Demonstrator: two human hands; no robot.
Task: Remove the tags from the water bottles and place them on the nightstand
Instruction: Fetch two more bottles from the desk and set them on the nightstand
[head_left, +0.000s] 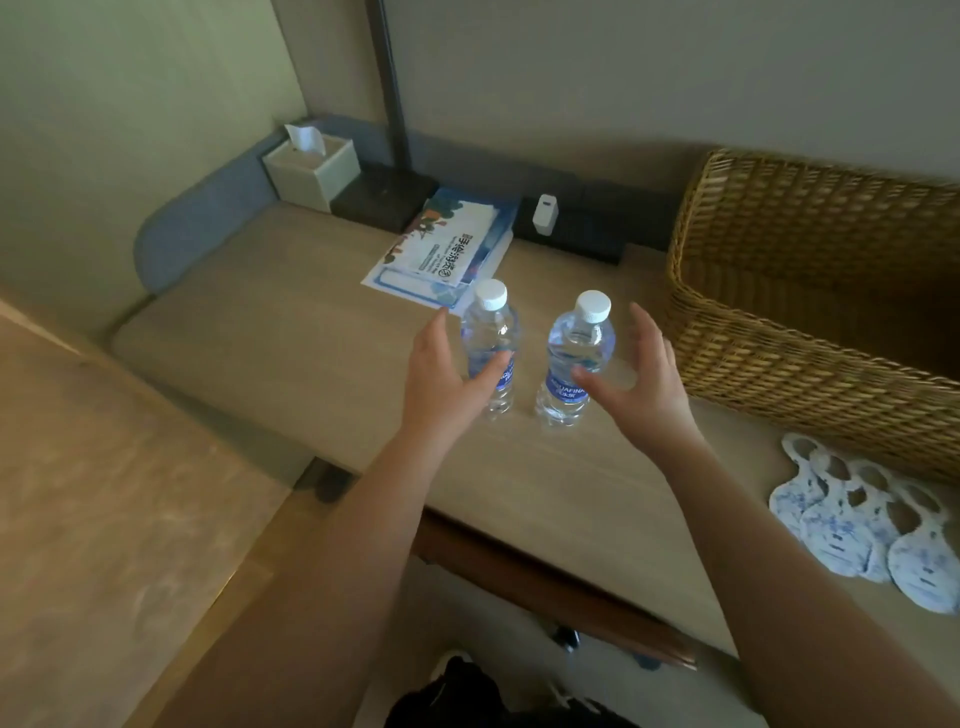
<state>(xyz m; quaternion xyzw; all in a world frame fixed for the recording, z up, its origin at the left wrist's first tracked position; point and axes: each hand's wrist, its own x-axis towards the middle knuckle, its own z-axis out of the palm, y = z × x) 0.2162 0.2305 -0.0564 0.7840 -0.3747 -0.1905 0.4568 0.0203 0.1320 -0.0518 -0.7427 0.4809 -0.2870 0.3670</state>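
Two bottles (530, 358) stand upright on the counter (291, 353), side by side, just left of the basket (810, 322); white caps on, necks bare, no tags on them; four tags (872, 525) lie overlapping on the counter just in front of the basket's near corner, well right of the bottles; left hand (447, 369) spread wide, fingers in front of the left bottle, can't tell if touching; right hand (634, 374) spread wide beside the right bottle, thumb at its label, holding nothing, contact unclear; booklets (447, 244) lie behind the bottles, well left of the basket, tissue box (311, 171) further back in the corner; step, by my read: tags look already off, bottles set down, hands either letting go or about to grip; if this counter is the nightstand, task looks near done; if not, next move calls for closing each hand round a bottle mid-body, lifting straight, keeping clear of the basket wall.
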